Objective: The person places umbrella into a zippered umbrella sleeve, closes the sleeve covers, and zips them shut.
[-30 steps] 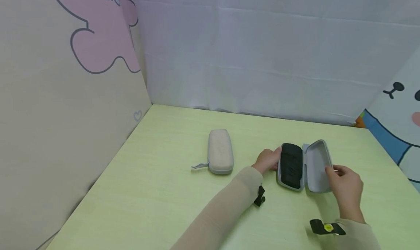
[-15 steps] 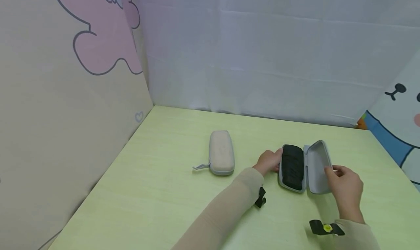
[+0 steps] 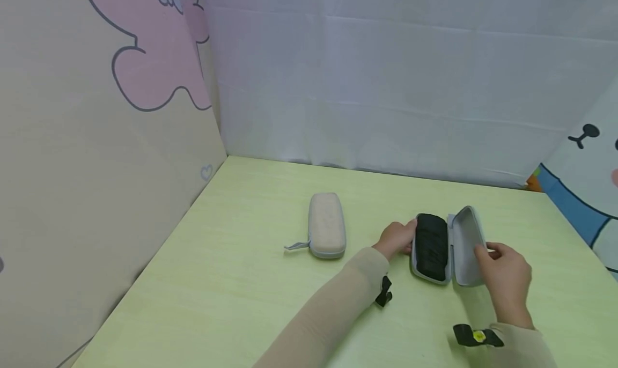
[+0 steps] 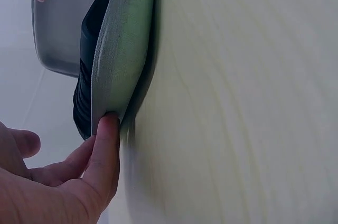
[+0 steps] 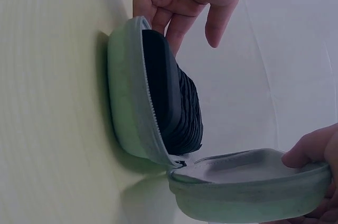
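An unzipped zip case [image 3: 414, 269] stands at the right of the table in the head view, its lid [image 3: 467, 250] raised on the right side. Inside lies a black bundle [image 3: 431, 247], smooth-edged with pleated fabric in the right wrist view [image 5: 182, 110]. Fingers of my left hand [image 3: 396, 238] touch the case's left side; its thumb stays apart from the case in the left wrist view. My right hand [image 3: 507, 274] pinches the lid's free edge, thumb on the inner face and fingers outside.
A second, closed beige case [image 3: 327, 223] with a grey strap [image 3: 296, 245] lies left of my left hand on the pale yellow-green table [image 3: 217, 282]. A white sheet [image 3: 386, 78] hangs behind, and a panel with a pink figure [image 3: 159, 51] borders the left.
My right hand has shifted slightly left, tilting the lid a little more upright toward the case. My left hand stays at the case's side.
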Motion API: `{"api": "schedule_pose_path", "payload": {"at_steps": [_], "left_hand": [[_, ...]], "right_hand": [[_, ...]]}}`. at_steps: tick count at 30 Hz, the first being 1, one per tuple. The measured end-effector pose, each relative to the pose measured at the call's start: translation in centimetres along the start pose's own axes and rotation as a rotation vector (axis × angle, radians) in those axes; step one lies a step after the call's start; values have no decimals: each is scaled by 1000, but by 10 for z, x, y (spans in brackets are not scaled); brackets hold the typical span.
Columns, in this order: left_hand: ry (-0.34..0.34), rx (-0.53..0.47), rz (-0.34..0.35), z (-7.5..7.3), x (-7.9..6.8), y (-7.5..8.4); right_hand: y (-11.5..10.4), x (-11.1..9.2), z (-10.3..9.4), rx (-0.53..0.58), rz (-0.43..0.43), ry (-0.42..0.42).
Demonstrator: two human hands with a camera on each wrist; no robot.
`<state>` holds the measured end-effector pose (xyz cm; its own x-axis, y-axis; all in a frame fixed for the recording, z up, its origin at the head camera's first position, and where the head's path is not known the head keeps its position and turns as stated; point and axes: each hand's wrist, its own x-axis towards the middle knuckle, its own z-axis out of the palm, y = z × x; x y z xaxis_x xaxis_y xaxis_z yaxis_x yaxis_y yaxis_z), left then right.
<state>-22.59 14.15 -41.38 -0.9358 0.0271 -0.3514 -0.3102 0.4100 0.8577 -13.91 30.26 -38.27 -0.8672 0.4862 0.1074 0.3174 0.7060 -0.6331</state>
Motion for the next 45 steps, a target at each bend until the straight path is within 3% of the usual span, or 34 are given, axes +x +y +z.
{"api": "schedule_pose_path", "payload": {"at_steps": [38, 45], "left_hand": [[-6, -18, -10, 2, -2, -1], [2, 15, 24, -1, -4, 0]], "right_hand": [[-18, -8, 10, -41, -151, 24], [-20, -8, 13, -50, -160, 23]]}}
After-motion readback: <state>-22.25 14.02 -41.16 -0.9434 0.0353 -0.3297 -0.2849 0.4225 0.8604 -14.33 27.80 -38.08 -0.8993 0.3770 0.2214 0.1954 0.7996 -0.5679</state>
